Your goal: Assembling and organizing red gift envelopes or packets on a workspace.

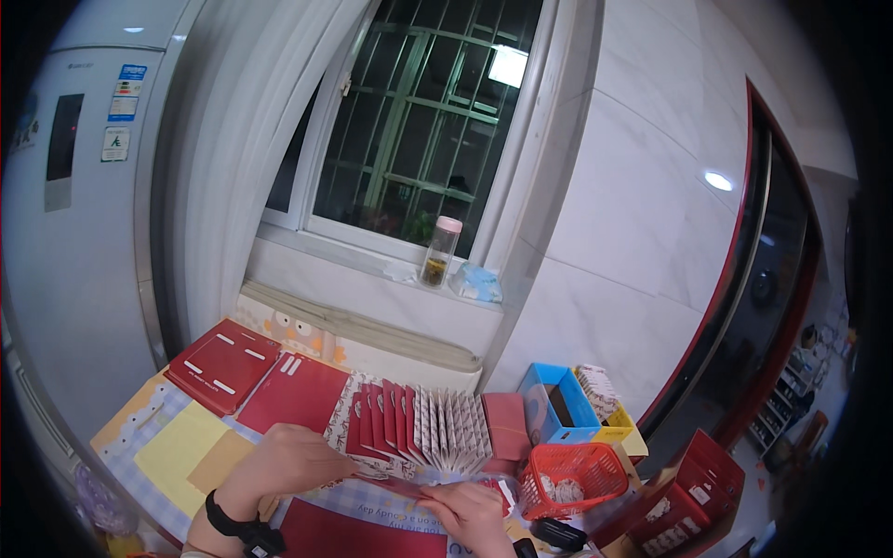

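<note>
Hands at lower centre of the head view, both over a fanned row of folded paper pieces (419, 423) — red ones on the left, patterned white ones on the right — standing upright and overlapping on the table (177, 456).

Left hand (288, 460): laid palm-down against the left end of the row, fingers curved and held together, touching the nearest red pieces. Black wristband (244, 528) on the wrist.

Right hand (476, 513): below the right end of the row, fingers drawn together, apparently pinching a thin clear strip or wrapper (437, 479) running along the foot of the row — grip not fully clear at this distance from the lens centre.

Surroundings:
- Stack of flat red covers (223, 365) at the far left of the table, a single red sheet (296, 391) just beside it.
- Yellow sheet (181, 451) and tan sheet (216, 462) near the left forearm.
- Red cover (358, 535) at the near edge, between the forearms.
- Red mesh basket (575, 476) just right of the right hand, holding small patterned items.
- Blue box (556, 405) behind the basket, yellow container (616, 430) beside it.
- Open red box (693, 498) well to the right.
- Windowsill above: clear bottle with pink cap (441, 251), crumpled blue-white packet (479, 282) beside it.
- Refrigerator (74, 205) at the left.
</note>
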Available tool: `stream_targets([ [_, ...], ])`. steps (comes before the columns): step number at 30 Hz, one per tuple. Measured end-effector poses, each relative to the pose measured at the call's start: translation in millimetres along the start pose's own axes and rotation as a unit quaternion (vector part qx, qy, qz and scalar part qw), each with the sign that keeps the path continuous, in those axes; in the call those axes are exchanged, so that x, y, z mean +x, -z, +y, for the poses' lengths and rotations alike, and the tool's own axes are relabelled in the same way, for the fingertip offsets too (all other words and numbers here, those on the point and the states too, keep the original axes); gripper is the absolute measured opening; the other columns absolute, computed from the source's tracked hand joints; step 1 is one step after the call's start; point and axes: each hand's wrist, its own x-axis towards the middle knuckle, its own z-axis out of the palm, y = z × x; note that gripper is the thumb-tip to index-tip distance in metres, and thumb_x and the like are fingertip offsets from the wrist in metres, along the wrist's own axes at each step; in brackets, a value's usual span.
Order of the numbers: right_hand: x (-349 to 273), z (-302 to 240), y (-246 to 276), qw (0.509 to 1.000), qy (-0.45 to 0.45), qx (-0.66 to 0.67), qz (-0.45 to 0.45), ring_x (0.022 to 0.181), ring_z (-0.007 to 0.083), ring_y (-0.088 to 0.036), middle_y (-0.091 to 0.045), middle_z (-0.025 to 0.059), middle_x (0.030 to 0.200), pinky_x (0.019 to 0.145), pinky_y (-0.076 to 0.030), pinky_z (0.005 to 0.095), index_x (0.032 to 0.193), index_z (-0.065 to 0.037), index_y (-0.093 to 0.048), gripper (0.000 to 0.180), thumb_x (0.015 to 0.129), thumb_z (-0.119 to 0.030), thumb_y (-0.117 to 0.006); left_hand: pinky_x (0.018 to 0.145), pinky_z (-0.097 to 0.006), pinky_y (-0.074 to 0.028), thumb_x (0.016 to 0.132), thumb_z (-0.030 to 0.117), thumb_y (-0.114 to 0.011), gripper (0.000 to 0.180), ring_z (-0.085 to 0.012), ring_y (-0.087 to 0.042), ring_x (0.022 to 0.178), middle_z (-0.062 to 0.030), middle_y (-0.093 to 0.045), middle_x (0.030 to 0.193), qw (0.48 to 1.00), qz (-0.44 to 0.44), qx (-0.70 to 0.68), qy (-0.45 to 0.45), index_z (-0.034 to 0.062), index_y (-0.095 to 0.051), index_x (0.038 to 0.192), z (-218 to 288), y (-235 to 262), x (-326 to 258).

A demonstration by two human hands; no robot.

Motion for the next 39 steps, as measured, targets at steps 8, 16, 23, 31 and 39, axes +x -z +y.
stream_targets([
  [8,0.0,8.5,-8.0,0.986,-0.081,0.146,-0.029,0.066,0.0181,-0.063,-0.065,0.008,0.076,0.059,-0.048,0.0248,0.088,-0.003,-0.065,0.017,0.072,-0.007,-0.064,0.052,-0.024,-0.046,0.066,0.012,-0.068,0.009,-0.0157,-0.06,0.06,-0.0041,-0.063,0.067,0.986,0.026,-0.156,0.045,0.0067,-0.067,0.074,-22.6,-4.0,-5.9],
  [16,-7.1,10.4,-16.7,0.933,-0.254,0.253,0.009,0.059,0.0171,-0.06,-0.062,0.0104,0.068,0.054,-0.044,0.0239,0.085,0.0,-0.06,0.015,0.078,-0.013,-0.061,0.049,-0.024,-0.046,0.069,0.019,-0.07,0.014,-0.0201,-0.057,0.051,-0.0059,-0.06,0.06,0.971,-0.01,-0.224,0.087,0.0056,-0.065,0.07,-26.6,-11.5,-8.5],
  [23,-5.5,16.7,-27.2,0.964,-0.214,0.039,0.152,0.056,0.0216,-0.055,-0.054,0.0131,0.064,0.052,-0.041,0.03,0.08,0.0,-0.046,0.017,0.084,-0.016,-0.052,0.057,-0.022,-0.048,0.075,0.007,-0.066,0.015,-0.0105,-0.06,0.066,-0.0042,-0.064,0.077,0.769,0.021,-0.512,0.383,0.0018,-0.063,0.089,-21.4,-44.5,-12.1],
  [31,2.4,15.8,-28.0,0.807,-0.282,0.452,0.254,0.068,0.0121,-0.055,-0.058,0.0058,0.077,0.061,-0.045,0.025,0.086,0.0,-0.049,0.014,0.081,-0.01,-0.058,0.058,-0.023,-0.05,0.079,0.006,-0.06,0.024,-0.0117,-0.061,0.071,-0.0062,-0.063,0.084,0.682,-0.025,-0.603,0.414,-0.0001,-0.056,0.101,-3.9,-52.8,-2.2],
  [39,-13.4,27.7,-33.6,0.854,-0.271,0.391,0.209,0.073,0.0117,-0.056,-0.059,0.0072,0.084,0.068,-0.046,0.0253,0.091,0.002,-0.051,0.025,0.074,-0.008,-0.067,0.049,-0.022,-0.045,0.08,0.007,-0.058,0.017,-0.0101,-0.056,0.053,-0.0057,-0.063,0.075,0.712,-0.006,-0.58,0.395,-0.0001,-0.059,0.096,0.9,-51.3,-6.6],
])
